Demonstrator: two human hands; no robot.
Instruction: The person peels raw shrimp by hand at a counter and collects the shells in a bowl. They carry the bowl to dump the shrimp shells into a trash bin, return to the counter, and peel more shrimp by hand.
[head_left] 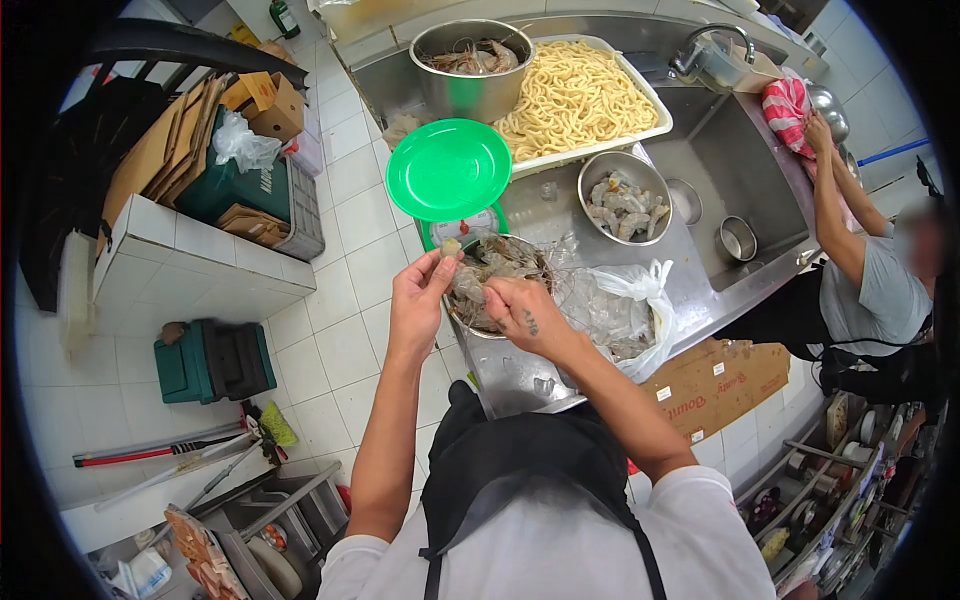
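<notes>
My left hand (422, 290) pinches a shrimp (452, 250) between thumb and fingers. Close by on the right, my right hand (528, 315) is closed at the shrimp's lower part, over a metal bowl of unpeeled shrimp (520, 262). Behind my left hand lies a green plate (449, 170), partly over another green item. A white plastic bag (640, 290) holding shrimp sits right of my right hand. Farther back, a metal bowl (592, 215) contains peeled shrimp (628, 206).
A steel pot (470, 95) with shrimp and a white tray (662, 112) of thick noodles stand at the back. A sink (700, 150) holds a small metal bowl (737, 240). At right, a co-worker (865, 270) grips a red-and-white bag (787, 112). Cardboard (720, 390) lies on the floor.
</notes>
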